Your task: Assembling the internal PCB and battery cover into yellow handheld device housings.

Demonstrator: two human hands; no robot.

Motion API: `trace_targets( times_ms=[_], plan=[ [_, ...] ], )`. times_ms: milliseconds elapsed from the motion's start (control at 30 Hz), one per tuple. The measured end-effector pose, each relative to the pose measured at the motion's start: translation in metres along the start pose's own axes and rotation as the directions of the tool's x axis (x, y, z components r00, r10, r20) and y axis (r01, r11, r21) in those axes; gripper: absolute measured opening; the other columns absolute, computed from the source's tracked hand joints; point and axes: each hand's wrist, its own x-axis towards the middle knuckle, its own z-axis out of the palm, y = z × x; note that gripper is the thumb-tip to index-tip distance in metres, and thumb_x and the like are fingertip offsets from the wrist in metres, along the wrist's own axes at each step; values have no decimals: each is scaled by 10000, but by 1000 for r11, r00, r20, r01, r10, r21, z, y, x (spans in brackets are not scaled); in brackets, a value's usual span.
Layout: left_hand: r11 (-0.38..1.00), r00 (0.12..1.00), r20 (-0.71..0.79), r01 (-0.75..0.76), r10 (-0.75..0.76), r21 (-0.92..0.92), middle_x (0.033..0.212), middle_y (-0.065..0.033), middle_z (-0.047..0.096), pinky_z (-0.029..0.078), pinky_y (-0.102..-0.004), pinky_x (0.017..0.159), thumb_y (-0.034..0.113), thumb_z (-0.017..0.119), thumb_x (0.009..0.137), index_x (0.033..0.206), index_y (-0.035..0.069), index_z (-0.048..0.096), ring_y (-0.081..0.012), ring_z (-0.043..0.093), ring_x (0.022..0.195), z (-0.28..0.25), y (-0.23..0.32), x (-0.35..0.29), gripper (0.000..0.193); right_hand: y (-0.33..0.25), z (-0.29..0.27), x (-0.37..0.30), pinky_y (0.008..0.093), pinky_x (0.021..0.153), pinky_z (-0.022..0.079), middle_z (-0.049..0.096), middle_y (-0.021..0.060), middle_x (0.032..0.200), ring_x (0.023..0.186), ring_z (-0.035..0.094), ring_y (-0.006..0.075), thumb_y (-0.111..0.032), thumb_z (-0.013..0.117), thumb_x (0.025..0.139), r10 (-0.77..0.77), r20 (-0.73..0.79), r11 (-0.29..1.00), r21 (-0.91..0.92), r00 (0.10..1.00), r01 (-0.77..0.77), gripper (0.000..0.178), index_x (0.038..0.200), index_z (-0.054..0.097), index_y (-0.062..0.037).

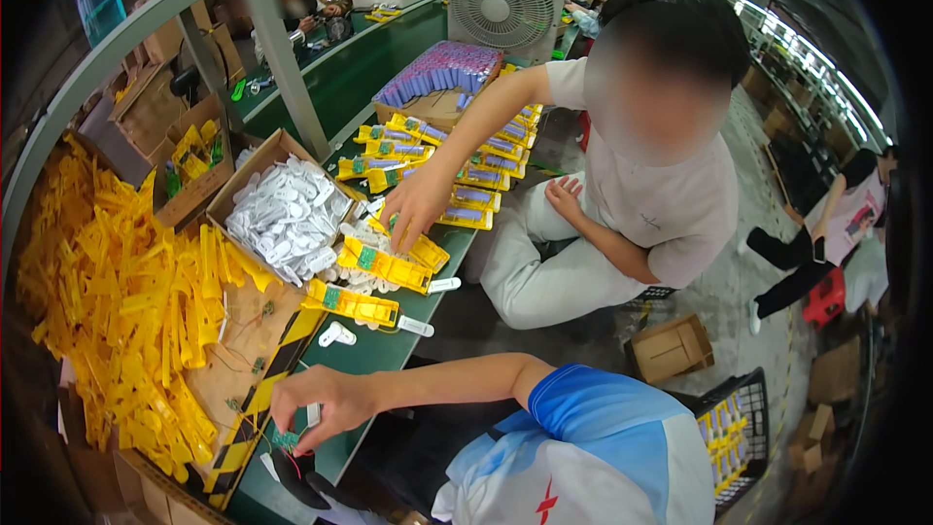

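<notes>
My right hand (326,403) is closed in a pinch over the near edge of the green bench. Between its fingertips is a small green circuit board (286,440), with a thin red wire by it. A small pale block (313,415) shows against the fingers; whether it is held too, I cannot tell. A dark rounded object (303,484) lies just below, partly cut off by the rim. My left hand does not show. Past my right hand are a white plastic piece (337,334) and a yellow housing (355,305) with a green board inside and a white tip.
Yellow shells (126,301) heap up at left, beside a box of white parts (287,209). A seated co-worker's hand (413,209) reaches over yellow housings. Behind stand a tray of purple cells (437,78) and a fan (501,5). A black crate (734,437) stands at lower right.
</notes>
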Motion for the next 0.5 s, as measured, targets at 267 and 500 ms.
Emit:
trace_targets(
  times_ms=[267,500],
  plan=[
    [984,996,12,-92,91,154,901,-93,634,493,-273,669,206,541,961,1173,-47,567,-172,596,717,-12,-38,18,331,-7,-11,-24,303,710,521,613,55,900,819,640,187,-110,820,755,196,69,980,8,978,-197,295,949,607,-46],
    [945,968,-240,12,71,328,893,-99,615,452,-309,719,142,518,952,1103,-25,596,-183,566,737,-12,-7,5,239,6,3,-34,344,742,527,646,82,938,855,646,258,-136,841,742,183,46,980,-92,982,-179,290,921,621,-72]
  ],
)
